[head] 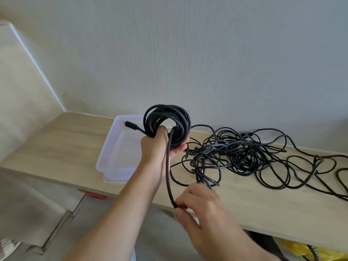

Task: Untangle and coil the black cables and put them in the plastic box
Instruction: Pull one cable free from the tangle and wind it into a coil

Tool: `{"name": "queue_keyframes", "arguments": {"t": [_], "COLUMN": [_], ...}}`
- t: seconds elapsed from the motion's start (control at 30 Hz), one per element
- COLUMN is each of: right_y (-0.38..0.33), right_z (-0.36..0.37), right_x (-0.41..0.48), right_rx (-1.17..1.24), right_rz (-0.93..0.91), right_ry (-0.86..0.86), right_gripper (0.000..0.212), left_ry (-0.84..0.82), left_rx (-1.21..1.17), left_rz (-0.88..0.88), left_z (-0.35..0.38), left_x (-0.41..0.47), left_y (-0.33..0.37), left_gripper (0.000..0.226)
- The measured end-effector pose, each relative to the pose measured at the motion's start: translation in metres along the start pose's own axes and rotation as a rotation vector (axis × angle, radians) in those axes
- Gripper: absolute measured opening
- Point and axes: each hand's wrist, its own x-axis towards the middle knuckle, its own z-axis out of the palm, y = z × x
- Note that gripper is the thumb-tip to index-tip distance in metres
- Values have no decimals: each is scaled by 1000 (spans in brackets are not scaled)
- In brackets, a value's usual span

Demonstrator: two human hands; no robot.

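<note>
Observed from beside the person. The left hand (158, 146) is clamped round the lower part of a coil (169, 117) of thick black cable, fingers curled through its opening. The coil is held upright and clear of the tabletop (56, 144), its opening facing the person. One plug end (130, 123) sticks out to the left, over the plastic box (105, 162).

The free run (167, 166) drops from the coil almost straight toward the person, its long axis crossing the tabletop's front edge. The right hand (199, 204) pinches it there between thumb and fingers, well below the coil. Where the cable goes beyond that pinch is hidden by the hand; it may join the tangle.

The tangle (244, 153) of thinner black cables lies untouched, spread from mid-tabletop to the right end (none of it coiled).

Judgement: the next wrap needs the right hand to carry the run up to the coil. The box lies empty, just left of and below the left hand, which is the nearer hand.
</note>
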Motion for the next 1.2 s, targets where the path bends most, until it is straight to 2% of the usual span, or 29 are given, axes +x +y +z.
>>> {"name": "queue_keyframes", "arguments": {"t": [0.03, 0.1, 0.17, 0.23, 0.3, 0.4, 0.47, 0.53, 0.6, 0.67, 0.77, 0.9, 1.0, 1.13, 1.2], "right_y": [5, 9, 11, 15, 17, 17, 10, 7, 11, 17, 23, 18, 29, 43, 42], "right_z": [3, 3, -4, -6, -9, -19, -30, -39, -45, -46, -45, -59, -61, -39, -28], "right_x": [3, 8, 9, 8, 11, 16, 19, 20, 24, 25, 25, 22, 22, 27, 29], "right_rx": [-102, -201, -251, -213, 36, 567, 801, 1005, 1214, 1314, 1377, 1347, 1412, 1351, 1289], "right_rz": [-22, 66, 226, 299, 399, 544, 543, 523, 534, 580, 613, 498, 478, 601, 589], "right_ry": [21, -11, -34, 37, 149, 399, 568, 711, 799, 836, 863, 1022, 994, 792, 728], "right_gripper": [18, 19, 17, 14, 6, 19, 14, 4, 17, 27, 22, 27, 29, 24, 21], "left_ry": [-41, -121, -184, -235, -292, -360, -366, -380, -432, -467, -445, -204, -146, -250, -336], "left_rx": [-37, -89, -53, 32, 60, -13, -39, -38, -58, -65, -51, -85, -110, -75, -95], "left_rz": [-44, -126, -164, -169, -176, -202, -199, -198, -203, -213, -216, -169, -174, -253, -269], "left_z": [1, 3, 5, 5, 3, 1, 2, 3, 5, 7, 12, 13, 14, 20, 20], "left_x": [-3, -8, -9, -8, -3, 0, -4, -10, -16, -19, -22, -17, -17, -28, -30], "left_y": [1, 2, 2, 2, 1, -2, -3, -2, -2, -4, -6, 4, 1, -8, -9], "left_gripper": [25, 19, 21, 21, 18, 14, 5, 10, 18, 18, 13, 8, 13, 11, 22]}}
